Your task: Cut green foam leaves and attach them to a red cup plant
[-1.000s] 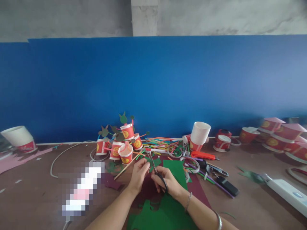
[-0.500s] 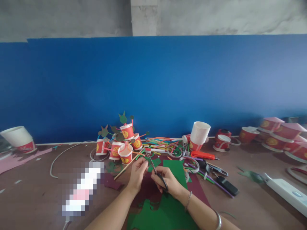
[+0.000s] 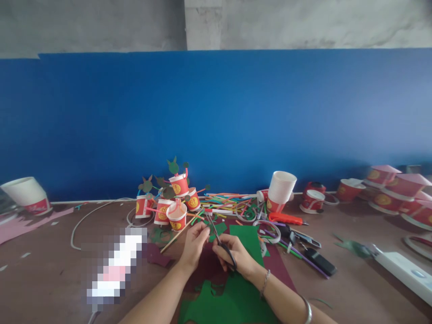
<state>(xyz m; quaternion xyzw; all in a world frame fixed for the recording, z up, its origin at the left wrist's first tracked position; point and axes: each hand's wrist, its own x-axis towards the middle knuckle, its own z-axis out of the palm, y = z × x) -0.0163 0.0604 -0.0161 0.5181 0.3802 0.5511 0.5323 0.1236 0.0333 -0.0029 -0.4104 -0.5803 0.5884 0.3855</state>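
My right hand (image 3: 239,255) is closed around the dark handles of a pair of scissors (image 3: 213,228), whose blades point up and away from me, slightly parted. Beside the blades, my left hand (image 3: 195,243) pinches a small piece of green paper (image 3: 208,228), mostly covered by the fingertips. Green paper scraps (image 3: 220,227) lie just beyond the scissors. Under my hands is a dark red sheet (image 3: 202,267), with a cut green sheet (image 3: 236,299) nearer me and another green sheet (image 3: 245,234) to the right.
Several red paper cups (image 3: 176,216) with straws and green cutouts cluster behind my left hand. Colourful straws (image 3: 226,200) lie along the wall. To the right are stacked white cups (image 3: 281,189), an orange-red tool (image 3: 286,218), a black key fob (image 3: 319,261) and a white device (image 3: 401,270).
Almost nothing differs. My left fingers have shifted very slightly beside the blades; the scissors stay in my right hand at the same place.
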